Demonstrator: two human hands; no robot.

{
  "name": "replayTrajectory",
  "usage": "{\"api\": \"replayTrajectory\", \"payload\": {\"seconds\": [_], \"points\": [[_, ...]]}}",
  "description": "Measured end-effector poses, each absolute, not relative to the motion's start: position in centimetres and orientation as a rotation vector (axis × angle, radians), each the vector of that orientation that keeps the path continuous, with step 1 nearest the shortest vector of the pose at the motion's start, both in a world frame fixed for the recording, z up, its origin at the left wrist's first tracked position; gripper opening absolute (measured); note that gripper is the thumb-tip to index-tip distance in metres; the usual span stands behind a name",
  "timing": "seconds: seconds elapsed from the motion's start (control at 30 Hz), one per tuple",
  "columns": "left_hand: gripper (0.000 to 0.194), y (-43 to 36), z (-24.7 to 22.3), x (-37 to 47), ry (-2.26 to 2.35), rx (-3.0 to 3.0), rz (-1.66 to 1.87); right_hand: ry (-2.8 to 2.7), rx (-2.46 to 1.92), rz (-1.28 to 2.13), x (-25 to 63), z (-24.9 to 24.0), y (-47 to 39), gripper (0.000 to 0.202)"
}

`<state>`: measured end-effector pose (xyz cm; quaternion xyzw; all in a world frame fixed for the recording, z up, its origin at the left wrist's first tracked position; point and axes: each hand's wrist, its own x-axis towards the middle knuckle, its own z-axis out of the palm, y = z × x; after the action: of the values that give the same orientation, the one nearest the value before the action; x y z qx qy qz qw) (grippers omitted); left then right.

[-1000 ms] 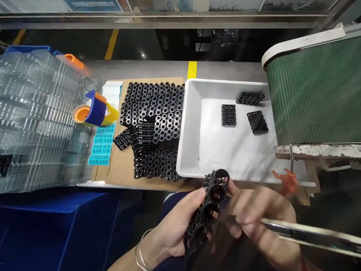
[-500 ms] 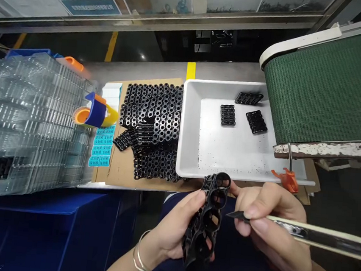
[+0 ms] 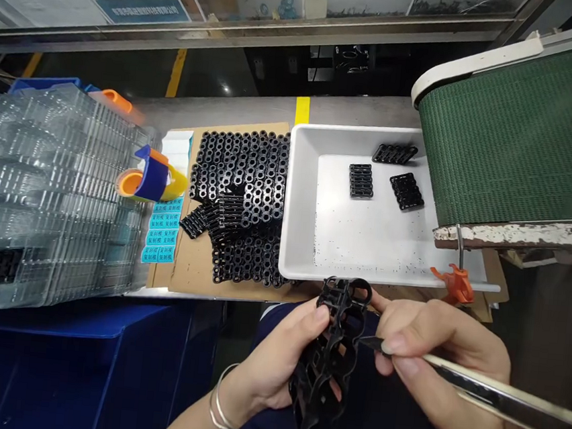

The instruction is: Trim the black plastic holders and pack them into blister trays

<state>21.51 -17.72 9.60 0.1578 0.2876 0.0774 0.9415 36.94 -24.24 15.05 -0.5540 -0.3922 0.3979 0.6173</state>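
My left hand [image 3: 285,353] is closed around a black plastic part with a row of round openings [image 3: 331,360], held tilted above my lap. In my right hand [image 3: 445,371] is a utility knife [image 3: 511,401], pinched near its dark blade. The blade tip points left and lies at the right edge of the black part; whether it touches cannot be made out. Fingers of my right hand also reach behind the part's upper end. Just beyond my hands is a white tray [image 3: 299,209] with three black parts [image 3: 360,181] in it.
Left of the tray, many black parts [image 3: 249,177] are stacked on cardboard [image 3: 190,259]. Further left are blue labels [image 3: 160,237], a tape roll [image 3: 150,178] and clear plastic trays [image 3: 65,200]. A green conveyor belt [image 3: 515,142] overhangs on the right, near an orange clamp [image 3: 454,283].
The black part has turned in my left hand, its openings now seen more from the side. The knife has tilted, its handle end lower, and its tip has come closer to the part.
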Motion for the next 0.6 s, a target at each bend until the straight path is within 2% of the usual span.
{"api": "replayTrajectory", "payload": {"seconds": [0.23, 0.37, 0.5, 0.6], "points": [[0.054, -17.7, 9.4, 21.7, 0.557, 0.306, 0.156, -0.889, -1.227, 0.912, 36.9, 14.7, -24.4, 0.013], [0.048, -17.7, 9.4, 21.5, 0.577, 0.291, 0.152, -0.91, -1.236, 0.927, 36.9, 14.6, -24.5, 0.012], [0.035, -17.7, 9.1, 21.1, 0.555, 0.279, 0.098, -0.865, -1.183, 1.091, 37.5, 14.3, -24.7, 0.015], [0.039, -17.8, 9.1, 21.3, 0.449, 0.297, 0.051, -0.926, -1.104, 1.161, 38.0, 13.9, -24.7, 0.017]]}}
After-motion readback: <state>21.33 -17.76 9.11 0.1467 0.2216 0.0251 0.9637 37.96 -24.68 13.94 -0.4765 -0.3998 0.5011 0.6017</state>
